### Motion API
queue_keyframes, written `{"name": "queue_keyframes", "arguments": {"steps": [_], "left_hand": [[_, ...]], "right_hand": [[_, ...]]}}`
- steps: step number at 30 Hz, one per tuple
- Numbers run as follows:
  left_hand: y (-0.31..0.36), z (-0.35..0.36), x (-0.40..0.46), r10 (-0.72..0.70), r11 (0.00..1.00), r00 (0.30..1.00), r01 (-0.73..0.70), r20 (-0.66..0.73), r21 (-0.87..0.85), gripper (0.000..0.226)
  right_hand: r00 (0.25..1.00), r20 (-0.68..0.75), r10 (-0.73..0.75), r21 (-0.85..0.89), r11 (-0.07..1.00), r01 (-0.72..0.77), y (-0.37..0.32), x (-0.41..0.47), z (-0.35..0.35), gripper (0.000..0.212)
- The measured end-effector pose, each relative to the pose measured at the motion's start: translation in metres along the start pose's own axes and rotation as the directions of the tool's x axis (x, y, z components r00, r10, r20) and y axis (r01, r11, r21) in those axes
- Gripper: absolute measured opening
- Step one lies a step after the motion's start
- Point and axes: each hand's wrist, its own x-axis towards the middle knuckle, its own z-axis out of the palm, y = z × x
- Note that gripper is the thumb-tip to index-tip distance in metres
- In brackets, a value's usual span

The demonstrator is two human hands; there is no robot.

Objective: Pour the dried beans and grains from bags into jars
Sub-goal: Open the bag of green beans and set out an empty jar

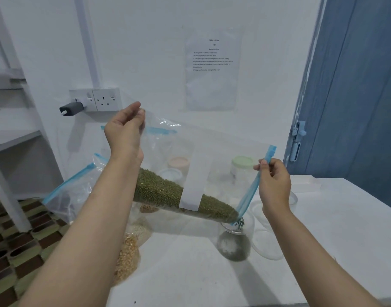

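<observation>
A clear zip bag of green mung beans [168,191] hangs tilted over the white table, its blue zip edge [247,196] lowest at the right. My left hand [126,129] pinches the bag's raised bottom corner. My right hand [273,178] pinches the blue zip strip near its top. Beans fall from the bag's low corner into a clear glass jar [235,242], which holds a layer of beans at its bottom. A second clear jar [272,238] stands just right of it, apparently without contents.
Other zip bags with pale grains and yellow corn [128,258] lie at the table's left edge. A jar with a green lid [242,165] and lids in pink [179,162] and blue [171,173] sit behind the bag. A wall socket with a plug is at the left.
</observation>
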Motion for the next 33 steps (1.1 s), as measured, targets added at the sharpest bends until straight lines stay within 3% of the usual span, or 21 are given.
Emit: {"name": "queue_keyframes", "arguments": {"steps": [33], "left_hand": [[-0.0061, 0.0073, 0.0056, 0.042, 0.996, 0.998, -0.045, 0.04, 0.072, 0.02]], "right_hand": [[0.999, -0.026, 0.02, -0.014, 1.0, -0.02, -0.0013, 0.0053, -0.0048, 0.019]]}}
